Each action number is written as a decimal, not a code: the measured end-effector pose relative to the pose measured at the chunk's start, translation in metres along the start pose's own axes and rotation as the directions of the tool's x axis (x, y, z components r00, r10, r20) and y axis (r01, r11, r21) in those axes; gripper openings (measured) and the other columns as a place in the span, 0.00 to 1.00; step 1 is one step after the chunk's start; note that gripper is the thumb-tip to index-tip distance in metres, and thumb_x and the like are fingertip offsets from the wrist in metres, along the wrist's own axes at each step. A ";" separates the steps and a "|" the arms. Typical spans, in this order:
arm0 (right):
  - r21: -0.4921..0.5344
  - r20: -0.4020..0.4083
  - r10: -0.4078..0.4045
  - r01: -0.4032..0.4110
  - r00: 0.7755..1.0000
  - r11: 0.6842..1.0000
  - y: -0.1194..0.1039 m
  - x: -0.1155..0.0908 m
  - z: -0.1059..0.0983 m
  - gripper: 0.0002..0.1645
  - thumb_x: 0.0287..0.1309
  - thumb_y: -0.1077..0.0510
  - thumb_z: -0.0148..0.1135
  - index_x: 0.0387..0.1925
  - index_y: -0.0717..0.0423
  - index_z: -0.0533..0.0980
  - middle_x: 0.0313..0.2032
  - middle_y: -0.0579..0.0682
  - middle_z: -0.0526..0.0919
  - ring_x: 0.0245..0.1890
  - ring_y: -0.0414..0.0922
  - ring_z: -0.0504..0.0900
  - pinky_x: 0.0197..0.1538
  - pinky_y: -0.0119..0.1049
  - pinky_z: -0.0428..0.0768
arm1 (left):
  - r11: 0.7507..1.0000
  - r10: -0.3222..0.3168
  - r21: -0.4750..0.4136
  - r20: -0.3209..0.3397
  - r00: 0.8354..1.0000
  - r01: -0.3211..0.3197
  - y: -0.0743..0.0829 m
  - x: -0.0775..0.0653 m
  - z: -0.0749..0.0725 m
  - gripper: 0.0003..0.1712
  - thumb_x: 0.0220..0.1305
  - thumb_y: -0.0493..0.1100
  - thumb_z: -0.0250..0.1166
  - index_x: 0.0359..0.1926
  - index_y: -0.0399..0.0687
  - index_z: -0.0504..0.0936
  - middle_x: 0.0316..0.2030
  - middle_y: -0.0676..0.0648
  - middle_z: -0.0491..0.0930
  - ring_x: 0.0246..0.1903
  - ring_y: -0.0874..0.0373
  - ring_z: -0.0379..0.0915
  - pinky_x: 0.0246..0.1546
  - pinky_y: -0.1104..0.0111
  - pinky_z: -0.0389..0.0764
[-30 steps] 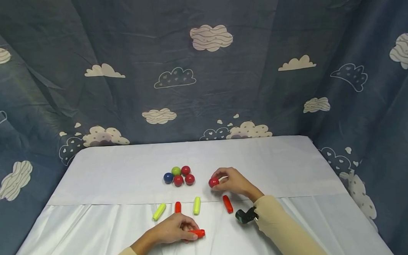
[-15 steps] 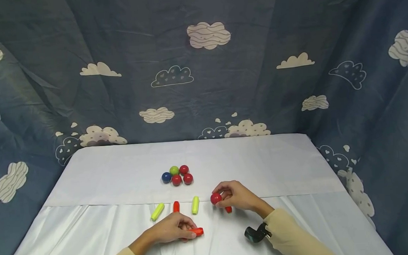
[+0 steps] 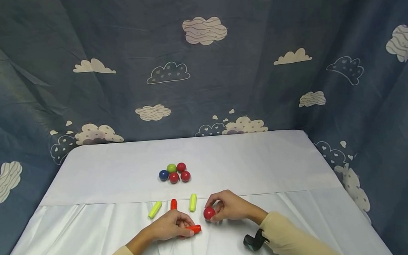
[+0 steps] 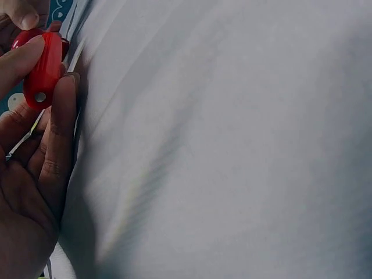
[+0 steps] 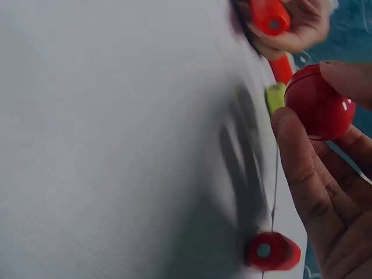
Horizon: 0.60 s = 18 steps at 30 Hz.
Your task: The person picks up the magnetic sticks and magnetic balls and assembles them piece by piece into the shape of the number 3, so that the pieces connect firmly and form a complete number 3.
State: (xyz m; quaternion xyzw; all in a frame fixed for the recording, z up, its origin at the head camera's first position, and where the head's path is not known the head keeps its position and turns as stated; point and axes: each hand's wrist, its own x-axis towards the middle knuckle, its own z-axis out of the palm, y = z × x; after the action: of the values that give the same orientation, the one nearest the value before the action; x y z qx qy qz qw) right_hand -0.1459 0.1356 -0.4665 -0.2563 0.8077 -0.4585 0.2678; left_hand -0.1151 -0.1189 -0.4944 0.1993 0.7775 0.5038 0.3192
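Note:
My left hand (image 3: 171, 226) pinches a short red plastic rod (image 3: 195, 229) between thumb and fingers, low over the white cloth. A round metal spot shows in the end of this red rod (image 4: 43, 70) in the left wrist view. To its right, my right hand (image 3: 230, 206) holds a shiny red ball (image 3: 209, 213) by thumb and fingertips. Ball and held rod are close but apart in the head view. Another red rod (image 5: 274, 251) lies on the cloth by the right hand; in the head view that hand hides it.
Behind the hands lie two yellow rods (image 3: 155, 209) (image 3: 193, 202) and a red rod (image 3: 173, 204), partly covered by the left hand. Farther back sits a cluster of several balls: a blue (image 3: 163, 175), a green (image 3: 171, 168) and red ones (image 3: 185, 176). A dark cloud-patterned curtain (image 3: 126, 89) surrounds the table.
My right hand has brought the red ball nearer to me and slightly left, towards the rod in my left hand. The left hand has kept its grip and barely moved. The head view has shifted slightly.

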 end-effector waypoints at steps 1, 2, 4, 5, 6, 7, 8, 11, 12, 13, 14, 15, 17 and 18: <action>-0.010 0.009 -0.006 0.006 1.000 1.000 0.000 0.001 0.001 0.17 0.45 0.66 0.74 0.40 0.58 0.80 0.34 0.45 0.82 0.22 0.37 0.79 0.26 0.26 0.75 | 1.000 0.000 -0.001 -0.002 1.000 0.000 0.000 0.000 -0.001 0.07 0.58 0.42 0.70 0.36 0.46 0.85 0.18 0.54 0.74 0.19 0.66 0.64 0.20 0.77 0.64; -0.018 0.020 -0.009 0.010 1.000 1.000 -0.001 0.002 0.003 0.17 0.45 0.66 0.74 0.40 0.58 0.80 0.32 0.45 0.82 0.21 0.37 0.79 0.25 0.26 0.74 | 1.000 0.002 0.001 -0.001 1.000 -0.002 0.001 0.000 -0.002 0.07 0.58 0.42 0.70 0.36 0.45 0.85 0.17 0.54 0.74 0.18 0.66 0.64 0.20 0.77 0.64; -0.029 0.040 -0.007 0.008 0.999 1.000 -0.001 0.003 0.005 0.17 0.45 0.66 0.74 0.39 0.57 0.79 0.29 0.45 0.82 0.20 0.37 0.78 0.24 0.26 0.73 | 1.000 -0.001 -0.007 0.004 1.000 0.001 0.001 0.000 -0.002 0.07 0.58 0.42 0.70 0.36 0.45 0.84 0.17 0.54 0.74 0.18 0.66 0.64 0.20 0.77 0.64; -0.034 0.047 -0.005 0.007 0.999 0.999 -0.001 0.003 0.006 0.16 0.44 0.66 0.74 0.38 0.57 0.79 0.27 0.45 0.82 0.19 0.36 0.78 0.24 0.26 0.73 | 1.000 -0.001 -0.013 0.007 1.000 0.001 0.001 0.000 -0.002 0.07 0.58 0.42 0.70 0.37 0.45 0.84 0.17 0.53 0.74 0.18 0.66 0.65 0.20 0.77 0.64; -0.036 0.054 0.000 0.002 0.999 0.999 -0.001 0.003 0.008 0.16 0.44 0.66 0.75 0.37 0.56 0.79 0.26 0.45 0.81 0.18 0.36 0.77 0.24 0.26 0.73 | 1.000 0.000 -0.017 0.008 1.000 0.000 0.001 -0.001 -0.002 0.08 0.58 0.42 0.70 0.37 0.45 0.84 0.17 0.53 0.74 0.18 0.66 0.65 0.20 0.77 0.65; -0.038 0.060 0.007 -0.005 0.998 0.999 0.000 0.003 0.009 0.16 0.44 0.66 0.75 0.37 0.55 0.79 0.25 0.44 0.81 0.18 0.36 0.76 0.23 0.26 0.73 | 1.000 0.002 -0.024 0.010 1.000 -0.001 0.001 -0.001 -0.001 0.08 0.58 0.42 0.70 0.37 0.44 0.84 0.17 0.53 0.74 0.18 0.66 0.65 0.20 0.77 0.65; -0.044 0.063 0.014 -0.011 0.998 0.999 0.000 0.003 0.010 0.16 0.44 0.66 0.75 0.36 0.55 0.78 0.24 0.44 0.80 0.18 0.35 0.76 0.23 0.25 0.72 | 1.000 0.003 -0.030 0.010 1.000 -0.003 0.000 -0.001 -0.001 0.08 0.58 0.42 0.70 0.37 0.44 0.84 0.17 0.53 0.75 0.18 0.66 0.66 0.20 0.77 0.65; -0.064 0.069 0.028 -0.023 0.997 0.998 0.002 0.003 0.013 0.16 0.43 0.65 0.75 0.34 0.53 0.78 0.24 0.42 0.79 0.19 0.34 0.75 0.23 0.25 0.72 | 0.999 0.007 -0.043 0.005 1.000 -0.007 0.000 -0.001 0.001 0.08 0.57 0.42 0.71 0.37 0.44 0.84 0.17 0.53 0.75 0.18 0.66 0.65 0.20 0.77 0.65; -0.071 0.071 0.028 -0.023 0.997 0.997 0.002 0.004 0.014 0.16 0.43 0.65 0.75 0.34 0.52 0.77 0.24 0.41 0.79 0.20 0.33 0.75 0.23 0.25 0.72 | 0.999 0.007 -0.044 0.003 1.000 -0.007 -0.001 -0.001 0.002 0.08 0.57 0.42 0.71 0.37 0.44 0.84 0.17 0.53 0.74 0.18 0.66 0.65 0.20 0.77 0.65; -0.081 0.072 0.025 -0.019 0.997 0.997 0.003 0.004 0.014 0.16 0.43 0.65 0.76 0.34 0.52 0.78 0.25 0.41 0.78 0.21 0.33 0.75 0.24 0.25 0.72 | 0.999 0.008 -0.047 0.001 1.000 -0.008 -0.001 -0.001 0.002 0.08 0.57 0.42 0.71 0.37 0.43 0.84 0.17 0.53 0.74 0.18 0.66 0.65 0.20 0.77 0.65; -0.091 0.074 0.022 -0.015 0.997 0.996 0.003 0.004 0.015 0.16 0.43 0.64 0.76 0.34 0.52 0.78 0.26 0.40 0.78 0.22 0.33 0.75 0.25 0.25 0.72 | 0.999 0.007 -0.047 -0.002 1.000 -0.007 -0.001 -0.001 0.003 0.08 0.57 0.42 0.71 0.37 0.43 0.84 0.17 0.52 0.74 0.18 0.66 0.65 0.19 0.77 0.64; -0.097 0.076 0.018 -0.010 0.997 0.995 0.004 0.005 0.015 0.16 0.43 0.63 0.76 0.34 0.52 0.78 0.27 0.40 0.78 0.23 0.33 0.75 0.26 0.25 0.73 | 0.999 0.006 -0.047 -0.006 1.000 -0.006 -0.001 -0.002 0.003 0.08 0.56 0.42 0.71 0.36 0.43 0.84 0.17 0.53 0.74 0.18 0.66 0.65 0.19 0.77 0.64; -0.107 0.076 0.013 -0.005 0.997 0.994 0.003 0.005 0.016 0.16 0.43 0.62 0.76 0.35 0.52 0.78 0.27 0.39 0.78 0.24 0.32 0.75 0.27 0.25 0.73 | 0.999 0.012 -0.045 -0.009 1.000 -0.013 -0.001 -0.002 0.003 0.08 0.56 0.42 0.71 0.36 0.43 0.84 0.17 0.52 0.74 0.18 0.66 0.65 0.19 0.77 0.65; -0.107 0.076 0.012 -0.004 0.997 0.994 0.003 0.005 0.016 0.16 0.43 0.62 0.77 0.34 0.52 0.78 0.27 0.39 0.78 0.25 0.32 0.75 0.27 0.25 0.73 | 0.999 0.017 -0.043 -0.011 1.000 -0.017 0.000 -0.001 0.003 0.08 0.56 0.41 0.71 0.36 0.43 0.84 0.17 0.52 0.74 0.18 0.66 0.65 0.19 0.77 0.65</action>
State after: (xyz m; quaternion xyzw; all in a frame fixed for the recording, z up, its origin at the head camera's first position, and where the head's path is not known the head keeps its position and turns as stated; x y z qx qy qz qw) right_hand -0.1397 0.1241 -0.4775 -0.2845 0.8211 -0.4037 0.2862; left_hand -0.1122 -0.1181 -0.4950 0.1962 0.7666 0.5240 0.3150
